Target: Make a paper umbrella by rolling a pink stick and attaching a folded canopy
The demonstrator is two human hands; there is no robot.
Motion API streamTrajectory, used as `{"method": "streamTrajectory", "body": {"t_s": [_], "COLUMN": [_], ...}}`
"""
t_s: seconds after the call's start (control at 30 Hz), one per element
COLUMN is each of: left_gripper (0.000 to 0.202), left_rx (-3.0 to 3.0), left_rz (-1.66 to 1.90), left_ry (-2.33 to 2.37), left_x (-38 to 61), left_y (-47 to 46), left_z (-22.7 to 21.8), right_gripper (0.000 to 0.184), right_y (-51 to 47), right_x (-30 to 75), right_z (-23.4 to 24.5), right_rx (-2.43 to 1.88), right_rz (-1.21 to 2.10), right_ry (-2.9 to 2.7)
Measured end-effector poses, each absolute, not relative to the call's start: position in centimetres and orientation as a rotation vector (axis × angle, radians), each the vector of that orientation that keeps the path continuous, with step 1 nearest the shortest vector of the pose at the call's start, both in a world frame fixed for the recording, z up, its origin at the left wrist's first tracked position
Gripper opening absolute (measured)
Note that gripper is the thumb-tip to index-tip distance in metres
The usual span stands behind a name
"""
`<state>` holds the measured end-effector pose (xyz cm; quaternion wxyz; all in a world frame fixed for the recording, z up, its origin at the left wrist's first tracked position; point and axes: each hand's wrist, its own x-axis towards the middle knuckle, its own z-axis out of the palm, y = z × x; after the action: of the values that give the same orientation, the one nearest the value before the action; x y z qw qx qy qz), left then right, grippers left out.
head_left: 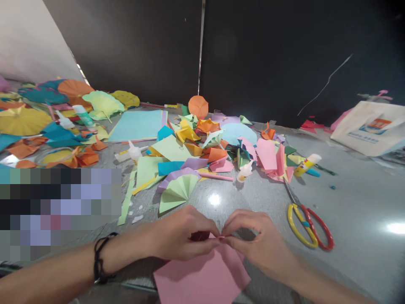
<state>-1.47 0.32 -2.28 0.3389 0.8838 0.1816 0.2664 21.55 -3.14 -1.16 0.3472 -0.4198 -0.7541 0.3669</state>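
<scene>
Head view shows both hands meeting at the top corner of a pink paper sheet (202, 276), which lies at the near edge of the table (363, 202), partly under the hands. The left hand (180, 234) and right hand (253, 238) each have their fingers (211, 230) closed in a pinch on that corner, fingertips touching. The fold looks small, so it would likely go best with the sheet flat on the table, edges matched before pressing, and the crease sharpened outward with a nail. Yellow-and-red scissors (308, 226) lie just right of the right hand. A green pleated fan (179, 192) and a small glue bottle (244, 171) sit beyond.
</scene>
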Motion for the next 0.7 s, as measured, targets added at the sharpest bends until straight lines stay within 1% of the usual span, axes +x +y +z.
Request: {"method": "streamTrajectory", "body": {"t_s": [0.17, 0.33, 0.4, 0.5, 0.6, 0.7], "left_gripper": [0.018, 0.016, 0.017, 0.019, 0.02, 0.019], "left_rx": [2.293, 2.316, 2.333, 2.353, 2.343, 2.303], "left_rz": [0.683, 0.668, 0.684, 0.708, 0.761, 0.789], "left_ry": [0.457, 0.443, 0.433, 0.458, 0.519, 0.577], "left_x": [-1.5, -1.32, -1.26, -1.24, -1.27, -1.28], "left_y": [0.25, 0.03, -0.02, 0.06, 0.23, 0.34], "left_z": [-2.07, -1.86, -1.89, -2.09, -2.42, -2.65], "right_gripper": [0.021, 0.026, 0.023, 0.012, 0.006, 0.013], "right_y": [-3.25, -3.42, -3.54, -3.7, -3.7, -3.59], "right_x": [21.39, 21.18, 21.21, 21.33, 21.41, 21.46], "right_z": [-1.07, -1.33, -1.44, -1.43, -1.24, -1.22], "right_rx": [-1.132, -1.124, -1.097, -1.056, -1.01, -0.948], "right_rz": [0.973, 0.909, 0.848, 0.769, 0.703, 0.635], "right_ry": [-1.946, -1.981, -2.022, -2.081, -2.115, -2.155]}}
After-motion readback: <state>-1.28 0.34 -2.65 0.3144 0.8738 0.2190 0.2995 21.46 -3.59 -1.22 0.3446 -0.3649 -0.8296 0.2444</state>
